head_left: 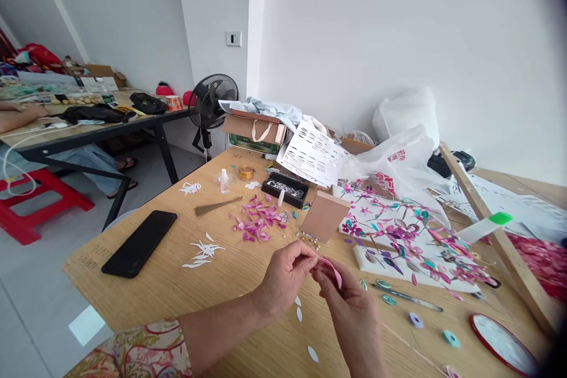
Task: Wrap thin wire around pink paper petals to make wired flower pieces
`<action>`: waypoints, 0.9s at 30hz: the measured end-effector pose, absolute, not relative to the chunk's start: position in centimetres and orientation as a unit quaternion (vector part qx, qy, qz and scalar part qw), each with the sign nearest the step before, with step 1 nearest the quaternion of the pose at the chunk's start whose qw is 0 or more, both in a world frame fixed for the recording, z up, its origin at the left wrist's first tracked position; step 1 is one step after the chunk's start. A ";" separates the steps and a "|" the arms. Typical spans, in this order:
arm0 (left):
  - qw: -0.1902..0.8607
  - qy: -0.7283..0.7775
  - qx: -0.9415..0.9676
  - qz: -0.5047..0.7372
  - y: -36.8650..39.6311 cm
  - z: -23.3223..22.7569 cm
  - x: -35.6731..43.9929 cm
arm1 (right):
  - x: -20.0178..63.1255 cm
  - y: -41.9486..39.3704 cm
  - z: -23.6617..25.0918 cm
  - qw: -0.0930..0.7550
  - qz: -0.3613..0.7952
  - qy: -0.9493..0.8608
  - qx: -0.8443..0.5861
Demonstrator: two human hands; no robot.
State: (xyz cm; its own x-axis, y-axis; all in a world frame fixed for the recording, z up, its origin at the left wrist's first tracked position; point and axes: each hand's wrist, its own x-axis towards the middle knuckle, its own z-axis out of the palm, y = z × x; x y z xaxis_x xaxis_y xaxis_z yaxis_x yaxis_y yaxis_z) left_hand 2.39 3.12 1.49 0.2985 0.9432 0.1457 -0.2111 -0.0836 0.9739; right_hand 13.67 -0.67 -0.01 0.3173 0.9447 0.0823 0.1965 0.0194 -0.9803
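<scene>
Petal (337, 275): pink; we're apparently shaping it
Right hand (352, 305): grasping the petal
Left hand (283, 274): pinching at its end
Pinch: should next be steady, we judge

On my feed this looks like a small craft workshop: left of the fan (217, 100) stands a cluttered second worktable (66, 143); right of it, a wooden table (155, 295) carries loose pink petals (259, 218), spools (451, 338) and printed sheets (309, 153).

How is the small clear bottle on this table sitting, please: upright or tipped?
Upright: the small clear bottle stands on its base, narrow top upward.
</scene>
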 end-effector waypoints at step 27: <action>0.532 0.340 0.631 0.450 3.4 1.1 2.0 | 13.7 -1.1 -1.1 0.593 0.377 -0.431 -0.566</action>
State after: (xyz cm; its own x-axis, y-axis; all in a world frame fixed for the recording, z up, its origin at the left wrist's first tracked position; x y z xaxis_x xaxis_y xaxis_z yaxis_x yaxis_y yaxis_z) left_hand 2.01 3.44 1.12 0.3631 0.9086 0.2065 -0.0499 -0.2023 0.9781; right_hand 13.65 -1.08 -1.13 0.3437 0.9352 0.0849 0.0402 0.0756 -0.9963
